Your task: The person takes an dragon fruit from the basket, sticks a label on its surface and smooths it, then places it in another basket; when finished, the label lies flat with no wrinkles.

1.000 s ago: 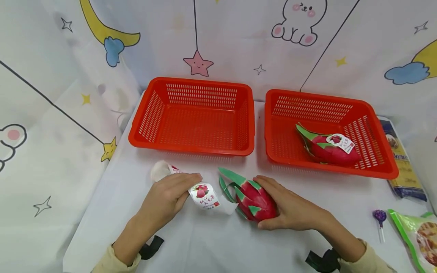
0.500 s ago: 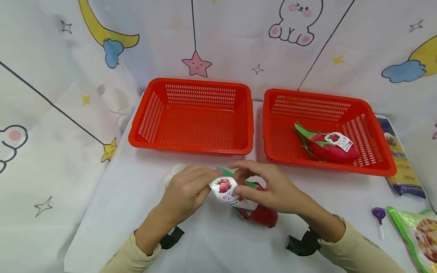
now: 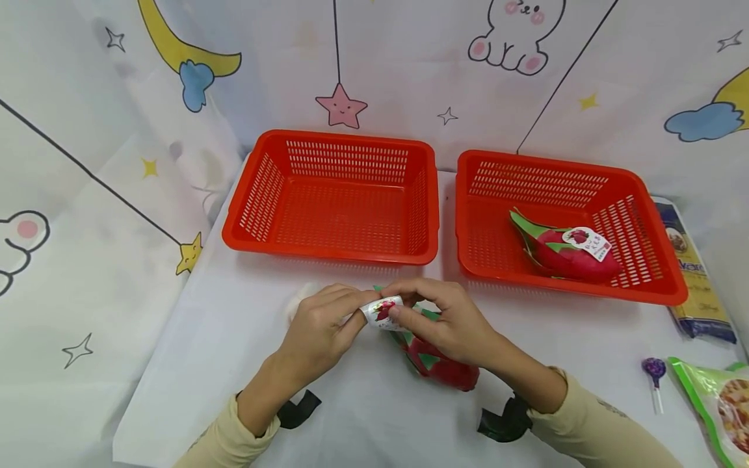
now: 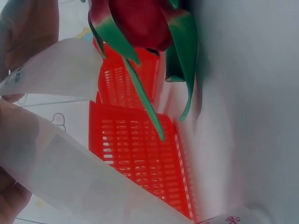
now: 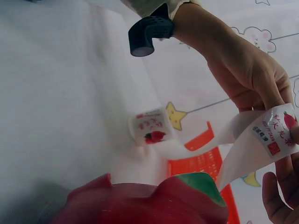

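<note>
My left hand (image 3: 324, 328) pinches a white backing strip that carries a dragon fruit sticker (image 3: 383, 313). At the sticker's other side, my right hand (image 3: 447, 322) pinches it between thumb and fingers, and the strip bends between the hands. The strip runs back to a label roll (image 5: 149, 126) on the table, mostly behind the left hand in the head view. Below the right hand lies a red dragon fruit (image 3: 447, 367) with green scales, partly covered; its leafy end shows large in the left wrist view. The right wrist view shows the printed sticker held at the fingertips.
An empty red basket (image 3: 330, 253) stands behind the hands. Right of it, another red basket (image 3: 486, 276) holds a dragon fruit (image 3: 576, 257) bearing a sticker. Further right are a yellow-blue packet (image 3: 699, 286), a purple lollipop (image 3: 654, 370) and a green-edged bag (image 3: 720, 400).
My right hand has left the dragon fruit and moved left to the strip, where it now pinches the sticker. The left hand has moved right with the strip, which is now bent.
</note>
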The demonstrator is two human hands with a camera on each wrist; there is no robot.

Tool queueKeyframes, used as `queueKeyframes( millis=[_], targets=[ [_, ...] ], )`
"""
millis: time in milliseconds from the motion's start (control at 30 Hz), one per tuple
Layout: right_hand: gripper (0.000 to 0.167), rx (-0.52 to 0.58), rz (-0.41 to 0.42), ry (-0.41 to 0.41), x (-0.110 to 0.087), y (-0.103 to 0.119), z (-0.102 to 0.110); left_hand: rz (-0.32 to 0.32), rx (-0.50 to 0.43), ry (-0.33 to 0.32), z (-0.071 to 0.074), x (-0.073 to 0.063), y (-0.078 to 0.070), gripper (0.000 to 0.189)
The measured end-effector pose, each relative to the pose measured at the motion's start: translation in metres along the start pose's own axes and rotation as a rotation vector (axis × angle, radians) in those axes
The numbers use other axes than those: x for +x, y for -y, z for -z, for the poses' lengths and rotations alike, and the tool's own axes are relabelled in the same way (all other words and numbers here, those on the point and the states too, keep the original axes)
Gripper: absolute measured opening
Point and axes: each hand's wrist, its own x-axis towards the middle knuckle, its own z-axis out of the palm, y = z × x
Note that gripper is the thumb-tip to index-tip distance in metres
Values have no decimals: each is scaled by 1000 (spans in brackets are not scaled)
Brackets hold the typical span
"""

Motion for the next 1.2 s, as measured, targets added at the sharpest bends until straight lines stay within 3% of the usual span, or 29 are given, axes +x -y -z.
queueKeyframes(
  millis=[267, 567, 833, 1000, 1200],
  targets=[
    [26, 18, -7, -30, 1, -6, -5, 6, -10, -4, -1, -1, 1, 24],
    [26, 54, -5, -127, 2, -5, -8, -6, -4, -23, -3, 0, 3, 24],
    [24, 76, -12, -140, 2, -7, -9, 16, 20, -15, -3, -2, 5, 25],
    [22, 87, -12, -123, 0, -7, -11, 23, 86, -21, 0, -9, 9, 26],
    [19, 122, 15, -89, -2, -10, -12, 23, 245, -7, 9, -21, 18, 28]
  ],
)
